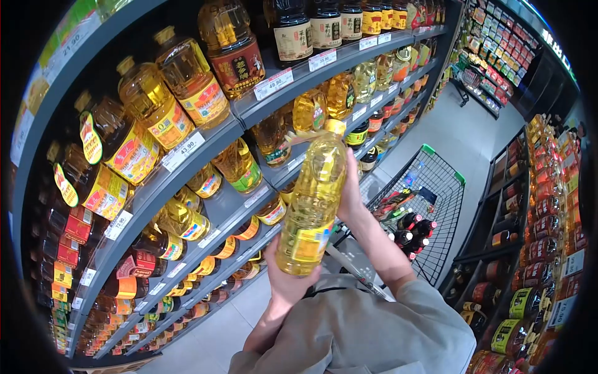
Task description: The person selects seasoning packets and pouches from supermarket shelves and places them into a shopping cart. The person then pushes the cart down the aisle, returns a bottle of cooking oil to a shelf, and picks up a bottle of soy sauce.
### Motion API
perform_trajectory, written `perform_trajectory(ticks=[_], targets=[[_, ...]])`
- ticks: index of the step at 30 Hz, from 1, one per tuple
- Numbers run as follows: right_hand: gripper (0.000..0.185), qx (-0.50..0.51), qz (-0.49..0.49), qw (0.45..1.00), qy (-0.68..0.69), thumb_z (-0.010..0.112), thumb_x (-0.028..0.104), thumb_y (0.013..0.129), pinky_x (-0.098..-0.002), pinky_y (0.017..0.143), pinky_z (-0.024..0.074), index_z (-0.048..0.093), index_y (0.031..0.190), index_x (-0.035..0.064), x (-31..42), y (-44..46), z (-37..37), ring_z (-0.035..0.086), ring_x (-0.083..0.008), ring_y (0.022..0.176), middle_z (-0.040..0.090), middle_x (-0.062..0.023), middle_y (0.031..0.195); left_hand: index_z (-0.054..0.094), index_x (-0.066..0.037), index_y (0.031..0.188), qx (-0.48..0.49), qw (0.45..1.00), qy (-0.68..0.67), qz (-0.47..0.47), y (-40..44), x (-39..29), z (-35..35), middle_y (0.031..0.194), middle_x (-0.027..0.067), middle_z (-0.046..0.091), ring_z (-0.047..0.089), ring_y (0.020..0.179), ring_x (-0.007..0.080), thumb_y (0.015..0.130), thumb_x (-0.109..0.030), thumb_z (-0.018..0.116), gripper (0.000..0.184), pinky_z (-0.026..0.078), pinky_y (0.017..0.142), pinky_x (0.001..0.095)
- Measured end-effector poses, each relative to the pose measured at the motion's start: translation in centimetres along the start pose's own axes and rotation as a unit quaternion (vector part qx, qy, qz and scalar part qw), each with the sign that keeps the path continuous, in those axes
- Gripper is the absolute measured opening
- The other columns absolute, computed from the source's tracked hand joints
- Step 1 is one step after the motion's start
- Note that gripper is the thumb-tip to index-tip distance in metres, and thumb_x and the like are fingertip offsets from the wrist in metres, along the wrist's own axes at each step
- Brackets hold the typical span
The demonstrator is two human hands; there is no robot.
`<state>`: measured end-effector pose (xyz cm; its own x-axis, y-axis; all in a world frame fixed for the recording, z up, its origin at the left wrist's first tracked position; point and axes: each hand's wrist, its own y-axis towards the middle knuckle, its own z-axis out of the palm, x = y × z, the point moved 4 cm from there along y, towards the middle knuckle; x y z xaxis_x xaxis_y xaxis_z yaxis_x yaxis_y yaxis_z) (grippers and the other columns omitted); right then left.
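A large clear bottle of yellow oil (311,199) with a yellow label is held tilted in front of my body, its yellow cap at the upper end. My left hand (288,274) wraps round the bottle's lower end. Higher up, my right hand (350,187) grips the bottle's side near its neck; part of that hand is hidden behind the bottle. Behind the bottle are the shelves (218,137) with rows of oil bottles and price tags.
A wire shopping cart (445,230) with green corners stands beyond my right arm, holding several dark bottles with red caps (414,234) and some packets. Another shelf of bottles (536,249) runs along the right. Grey floor (461,134) lies between the shelves.
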<state>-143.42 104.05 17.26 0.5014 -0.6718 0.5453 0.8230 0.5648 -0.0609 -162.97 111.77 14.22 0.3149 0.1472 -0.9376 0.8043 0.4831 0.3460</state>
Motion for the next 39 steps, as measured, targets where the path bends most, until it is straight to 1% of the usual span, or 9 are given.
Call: perform_trajectory(ticks=[1,8,15,18,21,25,28,31,39], targets=[[0.066,0.086,-0.013,0.994,0.059,0.029,0.063,0.097,-0.0458,0.090,0.0523,0.054,0.126,0.0090,-0.6,1.5,-1.5,0.062,-0.0250,0.107,0.062,-0.0095,0.120,0.027,-0.001,0.141,0.053,0.981,0.182,0.046,0.1,0.2,-0.5,0.137,0.0179,0.037,0.043,0.127,0.0295,0.066,-0.022,0.086,0.097,0.039,0.105,0.0445],[0.047,0.423,0.064,0.832,0.354,0.064,0.037,0.088,-0.0483,0.085,0.0532,0.049,0.117,0.0024,-4.5,4.9,0.2,0.047,-0.0195,0.076,0.043,-0.0048,0.084,0.047,-0.020,0.130,0.029,0.758,0.498,0.420,-1.4,-1.2,1.5,0.125,0.0108,0.042,0.042,0.117,0.0307,0.082,-0.023,0.072,0.054,0.041,0.094,0.0462],[0.042,0.485,0.086,0.794,0.356,0.062,0.032,0.090,-0.0440,0.085,0.0533,0.046,0.116,0.0030,-5.0,4.8,2.4,0.045,-0.0179,0.079,0.041,-0.0045,0.086,0.047,-0.026,0.127,0.077,0.722,0.549,0.414,-2.2,-2.1,0.8,0.130,0.0055,0.035,0.033,0.122,0.0290,0.086,-0.013,0.066,0.046,0.034,0.090,0.0417],[0.045,0.471,0.101,0.803,0.351,0.062,0.038,0.089,-0.0449,0.086,0.0529,0.047,0.114,0.0036,-5.6,4.9,2.6,0.045,-0.0198,0.079,0.041,-0.0048,0.086,0.037,-0.017,0.133,0.072,0.683,0.577,0.442,-2.2,-1.8,0.6,0.127,0.0112,0.032,0.037,0.118,0.0342,0.080,-0.036,0.073,0.067,0.038,0.092,0.0468],[0.055,0.420,0.084,0.854,0.296,0.057,0.053,0.089,-0.0478,0.090,0.0513,0.053,0.117,0.0053,-4.6,4.6,3.8,0.054,-0.0288,0.088,0.055,-0.0087,0.093,0.033,-0.012,0.136,-0.097,0.823,0.377,0.413,-0.2,-0.5,1.1,0.130,0.0140,0.033,0.043,0.117,0.0345,0.080,-0.040,0.075,0.075,0.041,0.094,0.0475],[0.058,0.099,0.070,0.991,0.053,0.044,0.056,0.098,-0.0371,0.084,0.0548,0.055,0.125,0.0058,-1.2,2.8,3.8,0.067,-0.0216,0.093,0.067,-0.0106,0.108,0.033,-0.003,0.137,-0.048,0.996,-0.001,0.076,-0.1,1.5,-2.2,0.141,0.0161,0.034,0.044,0.126,0.0315,0.081,-0.026,0.075,0.074,0.040,0.106,0.0473],[0.051,0.035,0.057,0.995,-0.073,0.052,0.049,0.097,-0.0331,0.083,0.0550,0.055,0.124,0.0054,-2.0,3.3,1.9,0.066,-0.0172,0.094,0.066,-0.0082,0.111,0.026,-0.003,0.145,-0.052,0.935,-0.325,-0.133,-0.6,4.7,-4.1,0.145,0.0149,0.036,0.042,0.132,0.0289,0.088,-0.022,0.066,0.072,0.038,0.109,0.0479],[0.054,0.023,0.056,0.992,-0.109,0.061,0.047,0.093,-0.0302,0.075,0.0534,0.050,0.122,0.0033,-2.6,3.6,1.6,0.063,-0.0143,0.088,0.062,-0.0070,0.108,0.025,-0.007,0.149,-0.068,0.932,-0.313,-0.172,-1.3,4.7,-3.9,0.149,0.0085,0.036,0.036,0.138,0.0255,0.087,-0.047,0.067,0.085,0.032,0.113,0.0473],[0.050,0.034,0.068,0.988,-0.133,0.065,0.041,0.092,-0.0229,0.062,0.0482,0.048,0.119,0.0028,-2.8,2.8,2.4,0.060,-0.0089,0.084,0.060,-0.0058,0.101,0.026,-0.003,0.146,-0.046,0.902,-0.398,-0.162,-2.3,5.6,-4.4,0.145,0.0120,0.041,0.042,0.133,0.0273,0.086,-0.042,0.069,0.083,0.035,0.113,0.0452]])
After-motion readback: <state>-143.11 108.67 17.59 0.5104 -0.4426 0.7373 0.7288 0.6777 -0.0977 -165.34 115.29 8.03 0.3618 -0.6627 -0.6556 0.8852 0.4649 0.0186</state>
